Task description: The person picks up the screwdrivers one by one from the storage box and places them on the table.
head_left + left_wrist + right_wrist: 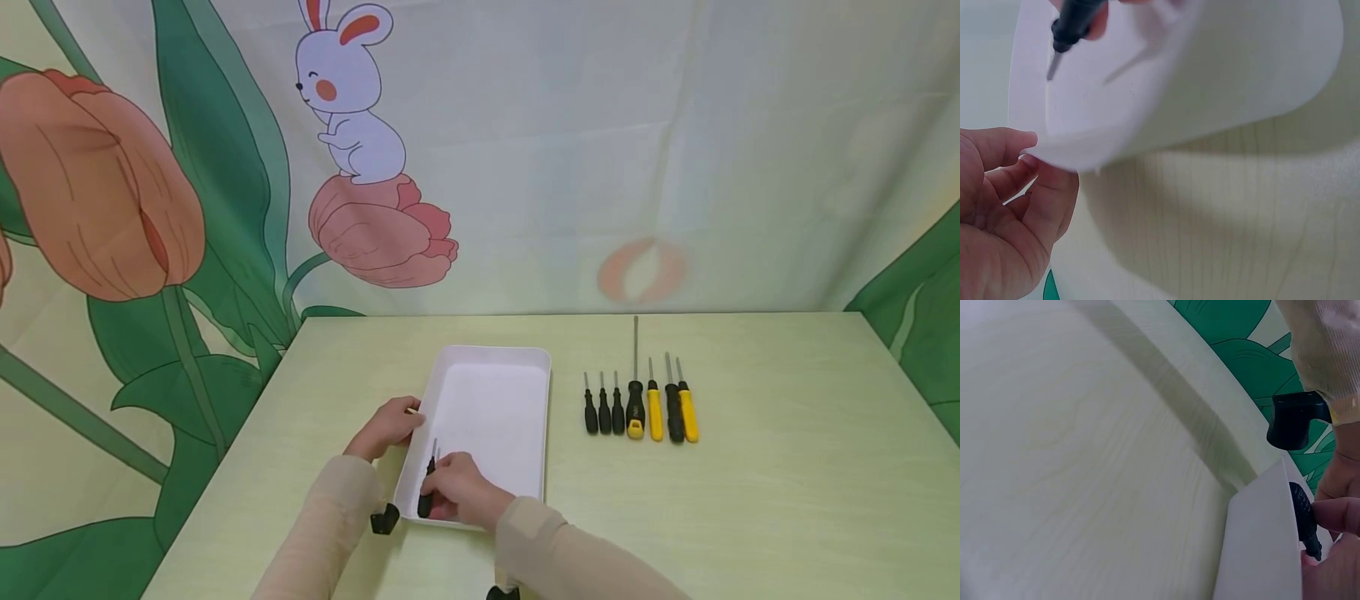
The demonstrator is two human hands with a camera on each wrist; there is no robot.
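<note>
A white rectangular tray [491, 408] lies on the table. At its left side, my left hand [390, 427] pinches the rim, with the thumb over the edge and fingers beneath it in the left wrist view. Over the tray's near left corner, my right hand [465, 490] grips a small black screwdriver [425, 505] by its handle. Its thin metal shaft points toward the far side. The left wrist view shows the screwdriver's tip [1054, 67] close over the tray floor. In the right wrist view the handle [1304, 515] shows just behind the tray wall.
Right of the tray, several screwdrivers stand in a row, tips away: three small black ones [604, 419], a long black one with a yellow end [635, 408], yellow-handled ones [655, 417] and a larger black one [674, 417]. A printed curtain [525, 167] hangs behind the table.
</note>
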